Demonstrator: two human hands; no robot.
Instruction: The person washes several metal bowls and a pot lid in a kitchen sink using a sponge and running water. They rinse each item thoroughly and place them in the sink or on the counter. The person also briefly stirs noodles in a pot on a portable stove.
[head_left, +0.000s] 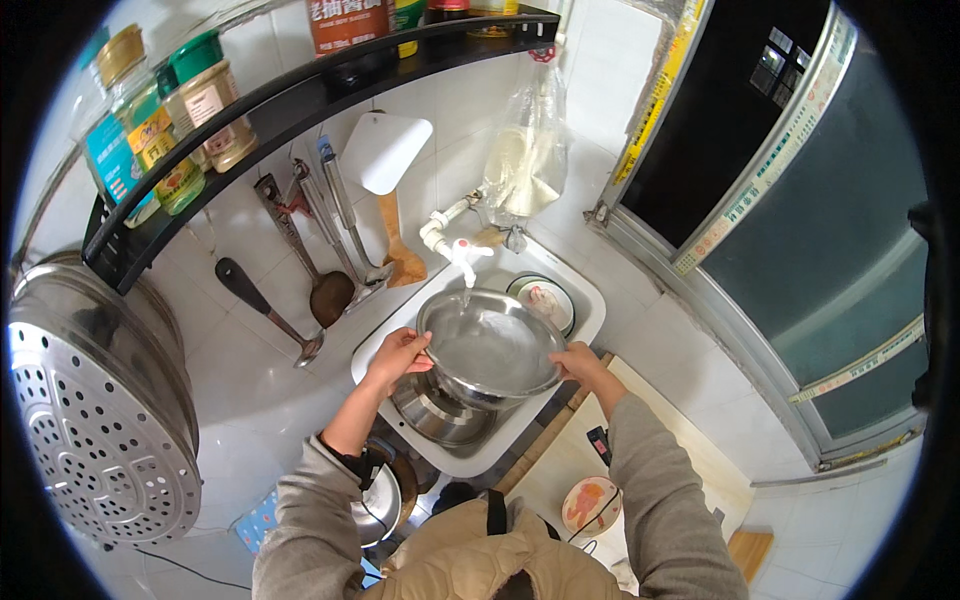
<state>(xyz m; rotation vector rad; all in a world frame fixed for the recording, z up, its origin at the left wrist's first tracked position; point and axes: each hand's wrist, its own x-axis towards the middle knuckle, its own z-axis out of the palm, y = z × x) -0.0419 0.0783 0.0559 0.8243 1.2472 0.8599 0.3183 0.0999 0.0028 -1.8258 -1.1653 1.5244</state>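
Note:
My left hand (401, 356) grips the left rim of a stainless steel basin (495, 352), thumb on top. The opposite rim is held by my right hand (577, 361). Water runs into the basin from a white plastic tap (466, 259) just above its far edge, and water lies in it. The basin is over a white sink (592, 300). Beneath it, partly covered, a second metal bowl (446, 416) sits in the sink. Stacked bowls (547, 300) with a patterned one on top stand in the sink's far right corner.
Ladles and spatulas (330, 289) hang on the tiled wall under a black shelf (300, 97) of seasoning bottles. A perforated steamer tray (97, 442) hangs at left. Right of the sink, a counter (540, 465) bears a patterned dish (591, 506). A metal-framed window (757, 180) is at right.

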